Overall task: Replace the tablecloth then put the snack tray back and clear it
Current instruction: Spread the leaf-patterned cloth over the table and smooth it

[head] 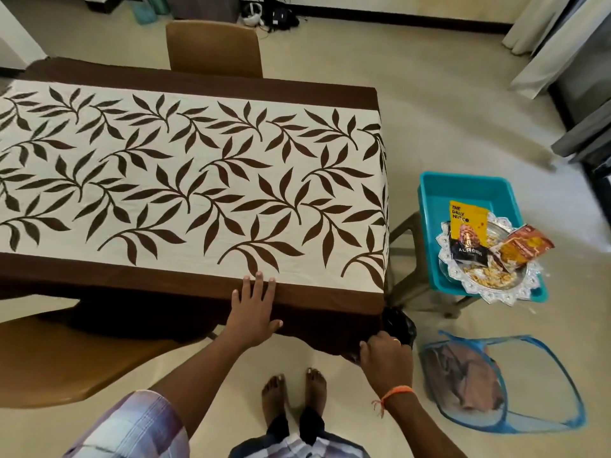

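Leaf-print tablecloth (185, 180) spread over the table, brown border hanging off the near edge. Left hand (253, 312) flat and splayed on that border; right hand (385, 353) closed, pinching the hanging near-right corner. Snack tray (489, 262), silver, holding packets and loose snacks, resting in a teal tub (463, 190) on a stool (410, 239) just right of the table.

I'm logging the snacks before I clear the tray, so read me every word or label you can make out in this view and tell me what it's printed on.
"THE DAILY NUT CO": top of the yellow and black pouch on the silver snack tray.
"ALMONDS": lower black band of that pouch, slightly blurred.
Orange packet beside it: print too small and blurred to read.
Leaf-patterned tablecloth, teal tub: no text seen.
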